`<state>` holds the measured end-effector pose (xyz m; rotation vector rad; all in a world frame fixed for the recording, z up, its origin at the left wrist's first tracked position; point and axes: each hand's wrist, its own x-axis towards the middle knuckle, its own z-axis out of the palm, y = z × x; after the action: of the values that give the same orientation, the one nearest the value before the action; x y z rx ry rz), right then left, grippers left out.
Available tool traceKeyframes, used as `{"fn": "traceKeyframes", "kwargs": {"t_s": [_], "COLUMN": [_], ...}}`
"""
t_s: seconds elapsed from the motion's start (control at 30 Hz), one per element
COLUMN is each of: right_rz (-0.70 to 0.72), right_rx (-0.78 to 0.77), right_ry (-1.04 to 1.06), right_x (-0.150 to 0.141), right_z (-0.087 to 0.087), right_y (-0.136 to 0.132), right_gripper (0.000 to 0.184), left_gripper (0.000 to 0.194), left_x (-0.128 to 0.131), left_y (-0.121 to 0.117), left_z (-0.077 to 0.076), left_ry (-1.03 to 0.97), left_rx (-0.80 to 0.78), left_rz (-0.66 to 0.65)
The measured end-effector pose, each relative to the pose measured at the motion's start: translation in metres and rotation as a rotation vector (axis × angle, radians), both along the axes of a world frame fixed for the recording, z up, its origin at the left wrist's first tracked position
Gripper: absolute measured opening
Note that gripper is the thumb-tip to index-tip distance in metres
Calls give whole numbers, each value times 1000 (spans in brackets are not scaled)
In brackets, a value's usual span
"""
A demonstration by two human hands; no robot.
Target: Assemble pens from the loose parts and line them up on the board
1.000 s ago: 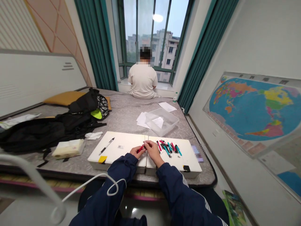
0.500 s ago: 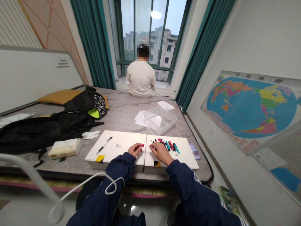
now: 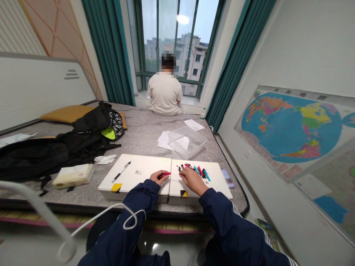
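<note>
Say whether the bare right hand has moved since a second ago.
Yes: the right hand moved rightward, away from the left white rectangular box.

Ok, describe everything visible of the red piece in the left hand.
The red piece is small, slim and plastic-looking, slightly tilted, partly hidden and pinched by the left hand above the left white box. A thin pale rod seems to run from near its tip toward the right hand; contact is unclear.

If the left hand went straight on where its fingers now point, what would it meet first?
Probably the thin pale rod held by the right hand, then that hand itself; exact depth is unclear.
</note>
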<state>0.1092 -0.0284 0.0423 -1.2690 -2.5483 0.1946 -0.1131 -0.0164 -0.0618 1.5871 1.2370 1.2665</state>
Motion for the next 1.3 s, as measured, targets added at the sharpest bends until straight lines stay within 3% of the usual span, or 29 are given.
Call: {"fn": "traceKeyframes", "kwargs": {"t_s": [0.13,0.37,0.53,0.7,0.87,0.97,1.1,1.2,1.3], "right_rz": [1,19,-163,-283,-249,-263,-417,-474,-394], "right_rx": [6,-84,-154,-187,-185,-348,-583,-555,-486], "right_ry": [82,252,586,763,861,976,1098,1101,1074], "right_x": [-3,-23,-38,-45,-42,-41,-48,-52,-50], "right_z": [-8,-26,-54,-80,-85,-88,-92,-92,-93], "right_y": [-1,0,-8,-21,-24,-19,-11,-9,-10], "right_gripper": [19,9,9,18,11,15,28,30,21], "left_gripper": [29,29,22,13,12,13,15,17,20], "left_x": [1,0,0,0,0,0,-2,-2,-1], "left_y": [-2,1,4,8,10,10,11,10,8], "left_z": [4,-6,-8,-15,-19,-20,-20,-18,-16], "left_ry": [8,164,221,335,369,363,363,319,266], "left_rx": [26,150,215,298,316,314,274,242,207], "left_rz": [-32,-143,-124,-78,1,-1,-11,-18,-10]}}
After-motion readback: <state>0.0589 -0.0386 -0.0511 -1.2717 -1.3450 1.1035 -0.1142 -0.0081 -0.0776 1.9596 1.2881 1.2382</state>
